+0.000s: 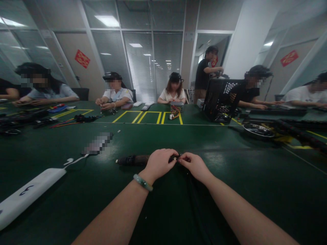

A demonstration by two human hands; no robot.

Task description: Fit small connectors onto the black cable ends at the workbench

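A dark cylindrical tool that looks like an electric screwdriver [135,160] lies across the green table, its metal tip pointing left. My left hand [159,163], with a green bangle at the wrist, is closed around its right end. Close against it, my right hand [195,166] pinches the end of a black cord [192,194], which trails down towards me. Between the fingertips of both hands a small brass-coloured spot shows. My fingers hide most of the place where tool and cord end meet.
At left on the green table [230,163] lie a white power strip [30,194] and a phone [98,143] on a white cable. Beyond stand a black computer case [221,98] and a power supply [177,107] with coloured wires. Several people work across the table.
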